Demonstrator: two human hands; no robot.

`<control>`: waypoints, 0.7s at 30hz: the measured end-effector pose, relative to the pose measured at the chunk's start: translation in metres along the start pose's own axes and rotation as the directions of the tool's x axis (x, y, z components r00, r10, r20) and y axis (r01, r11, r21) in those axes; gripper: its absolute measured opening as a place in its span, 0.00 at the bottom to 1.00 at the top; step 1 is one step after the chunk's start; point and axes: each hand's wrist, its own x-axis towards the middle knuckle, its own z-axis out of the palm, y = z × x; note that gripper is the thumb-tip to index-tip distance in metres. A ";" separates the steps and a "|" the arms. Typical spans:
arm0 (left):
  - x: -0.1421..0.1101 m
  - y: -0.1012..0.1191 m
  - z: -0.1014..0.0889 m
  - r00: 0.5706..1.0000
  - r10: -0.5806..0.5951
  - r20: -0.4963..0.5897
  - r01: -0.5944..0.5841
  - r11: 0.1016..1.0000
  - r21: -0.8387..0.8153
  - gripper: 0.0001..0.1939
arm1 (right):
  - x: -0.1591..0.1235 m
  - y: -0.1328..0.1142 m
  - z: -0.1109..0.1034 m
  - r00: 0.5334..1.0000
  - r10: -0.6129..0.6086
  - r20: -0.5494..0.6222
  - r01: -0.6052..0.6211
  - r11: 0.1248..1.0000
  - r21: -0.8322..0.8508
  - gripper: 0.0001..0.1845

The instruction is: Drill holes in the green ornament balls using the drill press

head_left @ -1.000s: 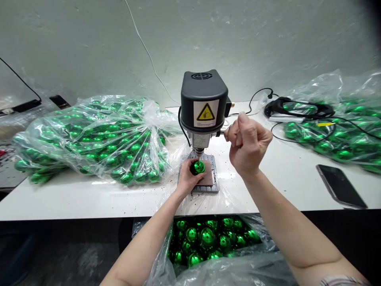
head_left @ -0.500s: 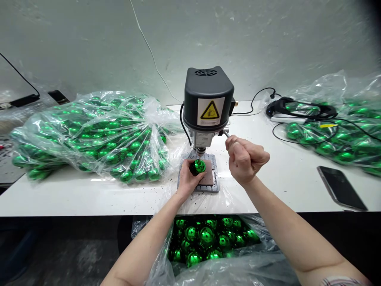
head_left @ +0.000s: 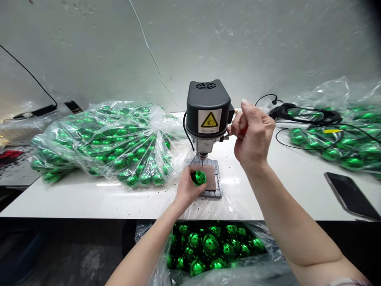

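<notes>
My left hand (head_left: 188, 183) is closed around a shiny green ball (head_left: 199, 177), fingers at its left and near sides. The ball sits just in front of the thin bit (head_left: 202, 163) of a small drill press (head_left: 208, 109), apart from the bit. Under the bit lies a brownish square pad (head_left: 210, 179) on the grey slotted base (head_left: 218, 186). My right hand (head_left: 253, 133) is raised at the press's right side, fingers wrapped round its feed handle (head_left: 226, 137). The grip hides most of the handle.
An open plastic bag of green balls (head_left: 210, 243) hangs below the table edge. Another full bag (head_left: 104, 139) lies left, and more bagged balls (head_left: 342, 147) lie right beneath a black strap (head_left: 306, 113) and cable. A phone (head_left: 351, 194) rests on the white table (head_left: 89, 202).
My right hand has risen with the handle, and the bit has lifted off the ball. My left hand has drawn the ball slightly towards me. The view has shifted a little.
</notes>
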 end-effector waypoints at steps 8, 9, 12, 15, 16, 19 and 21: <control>0.051 0.007 -0.056 0.957 0.095 0.274 -0.168 0.952 0.257 0.04 | 0.000 0.004 -0.001 1.000 -0.006 -0.010 0.006 0.999 0.048 0.27; 0.076 0.001 -0.056 0.991 0.029 0.127 -0.076 0.920 0.384 0.04 | 0.000 0.004 -0.001 1.000 -0.005 -0.016 0.006 0.999 0.049 0.27; 0.142 -0.020 -0.056 0.999 -0.034 -0.033 0.046 0.891 0.452 0.07 | 0.000 0.004 0.000 1.000 0.003 -0.022 -0.001 0.998 0.058 0.26; 0.177 -0.037 -0.061 0.992 -0.078 -0.099 0.114 0.890 0.442 0.07 | 0.000 0.004 0.000 1.000 0.010 -0.022 -0.008 0.998 0.060 0.25; 0.182 -0.041 -0.064 0.989 -0.090 -0.114 0.130 0.893 0.430 0.07 | 0.000 0.004 -0.001 1.000 0.008 -0.017 -0.007 0.998 0.059 0.25; 0.189 -0.049 -0.073 0.985 -0.109 -0.132 0.150 0.919 0.364 0.09 | 0.000 0.005 -0.002 1.000 -0.011 -0.003 0.011 0.998 0.054 0.24; 0.187 -0.048 -0.079 0.988 -0.096 -0.121 0.128 0.946 0.297 0.11 | 0.000 0.006 -0.002 1.000 -0.024 0.003 0.024 0.998 0.051 0.25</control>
